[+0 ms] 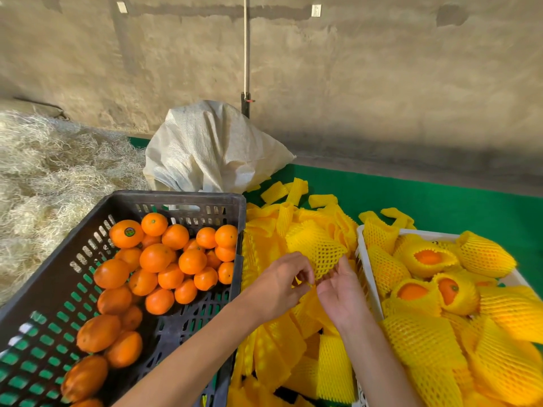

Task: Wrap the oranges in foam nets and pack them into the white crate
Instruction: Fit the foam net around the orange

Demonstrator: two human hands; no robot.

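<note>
Both hands on one foam net (318, 248)
Left hand (280, 284) and right hand (340, 292) pinch its near edge above the net pile (282, 342), between black crate (188, 201) and white crate (368, 277).

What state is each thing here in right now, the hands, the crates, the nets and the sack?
Left hand: grip pinching the foam net's edge.
Right hand: grip on the same net.
Foam net: empty, being opened.
Black crate: part full of bare oranges.
White crate: heaped with netted oranges.
Net pile: loose, flat.
White sack: slumped, crumpled.
</note>
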